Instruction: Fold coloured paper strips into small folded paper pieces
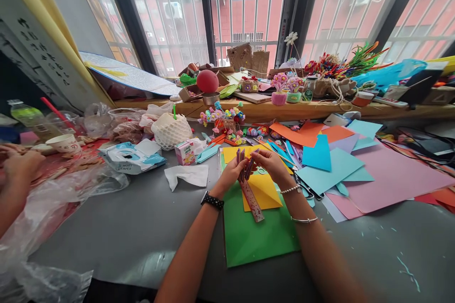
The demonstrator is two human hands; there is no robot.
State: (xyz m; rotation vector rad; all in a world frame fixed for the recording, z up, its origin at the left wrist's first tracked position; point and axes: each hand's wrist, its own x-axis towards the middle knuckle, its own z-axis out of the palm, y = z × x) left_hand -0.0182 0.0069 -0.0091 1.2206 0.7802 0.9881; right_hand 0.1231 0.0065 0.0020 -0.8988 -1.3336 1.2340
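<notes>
Over the green sheet, both of my hands meet at a bundle of thin, dark purple, pleated-looking strips. My left hand is closed around its left side. On the right side, the fingers of my right hand pinch its upper part. Just below the bundle a flat pinkish, speckled strip slants down; whether it is joined to the bundle I cannot tell. Under it lies a yellow paper square on the green sheet. Scissors rest right of my right wrist.
Blue, orange and pink papers spread across the right. To the left are a white tissue, a small pink box and a wipes pack. Another person's hand is at far left, near a paper cup. Crafts crowd the windowsill.
</notes>
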